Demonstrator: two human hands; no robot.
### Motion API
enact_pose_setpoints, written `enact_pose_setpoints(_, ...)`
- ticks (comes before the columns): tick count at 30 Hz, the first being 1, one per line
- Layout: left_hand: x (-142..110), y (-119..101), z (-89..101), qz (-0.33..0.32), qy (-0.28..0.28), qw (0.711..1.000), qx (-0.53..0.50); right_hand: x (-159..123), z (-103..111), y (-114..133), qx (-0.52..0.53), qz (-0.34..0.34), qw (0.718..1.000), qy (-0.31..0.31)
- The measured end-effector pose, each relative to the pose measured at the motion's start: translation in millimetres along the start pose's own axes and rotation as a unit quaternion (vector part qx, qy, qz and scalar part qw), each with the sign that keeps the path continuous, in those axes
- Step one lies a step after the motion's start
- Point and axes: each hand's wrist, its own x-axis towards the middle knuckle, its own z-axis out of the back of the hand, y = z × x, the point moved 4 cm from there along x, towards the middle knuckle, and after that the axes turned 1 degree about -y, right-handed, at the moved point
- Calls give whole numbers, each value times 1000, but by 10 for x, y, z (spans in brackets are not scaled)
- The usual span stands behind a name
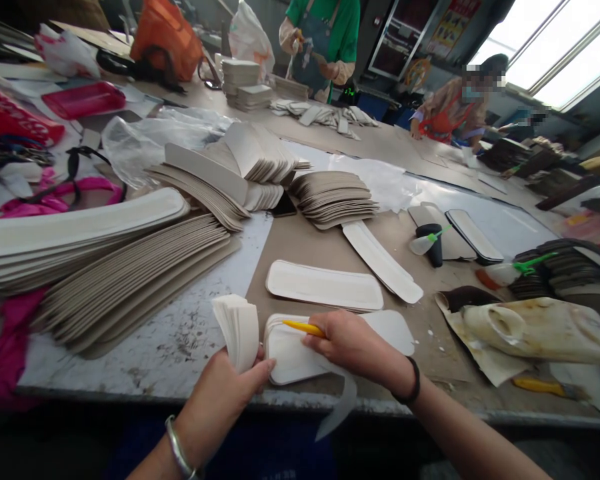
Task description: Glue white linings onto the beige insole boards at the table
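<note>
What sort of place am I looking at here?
Most likely a workshop or small factory: stacks of curved pale strips crowd a stained worktable, small bottles with green nozzles lie toward the right, and co-workers in aprons are further back.

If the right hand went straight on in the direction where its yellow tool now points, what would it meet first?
Probably the bundle of white strips in the left hand; the yellow tool in the right hand points toward it. Depth is unclear, so it might pass above or beside.
</note>
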Motion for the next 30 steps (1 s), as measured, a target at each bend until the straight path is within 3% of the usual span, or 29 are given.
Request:
enact_pose_setpoints(10, 48, -18, -53, -29, -25, 995, 88, -93, 1, 23, -64, 7, 998, -20)
enact_pose_setpoints(15, 67, -15, -42, -19, -20, 994, 103, -487, 160, -462, -48, -104, 993, -9)
enact_pose_setpoints(18, 69, 12, -40, -4, -19, 993, 117, -729, 219, -804, -42, -175, 983, -44)
enact_pose_setpoints(21, 90, 72, -46, -5, -21, 993, 115, -845, 213, -970, -59, -215, 971, -86)
enact_pose_setpoints(30, 211, 211, -33, 26, 1, 992, 126, -770, 207, -880, -168, -247, 948, -110)
